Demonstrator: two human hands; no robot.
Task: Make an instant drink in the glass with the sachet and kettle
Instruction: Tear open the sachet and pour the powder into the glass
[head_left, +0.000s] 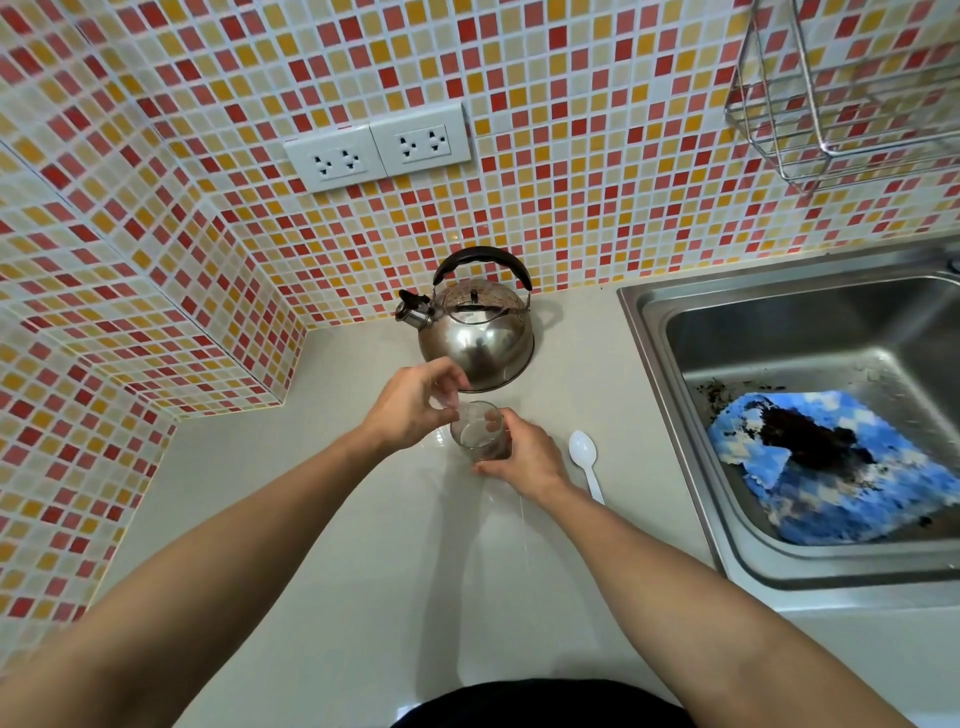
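A clear glass (475, 434) stands on the pale counter, with something dark at its bottom. My right hand (524, 457) is wrapped around its right side. My left hand (415, 405) hovers over the glass's left rim, thumb and fingers pinched on a small pale, see-through piece that looks like the sachet (445, 397); most of it is hidden by the fingers. A steel kettle (478, 332) with a black handle sits just behind the glass, spout pointing left.
A white plastic spoon (586, 467) lies right of the glass. A steel sink (800, 415) on the right holds a blue cloth (831, 499) with dark grounds on it. Tiled walls close off the back and left. A wire rack (841, 93) hangs at the top right.
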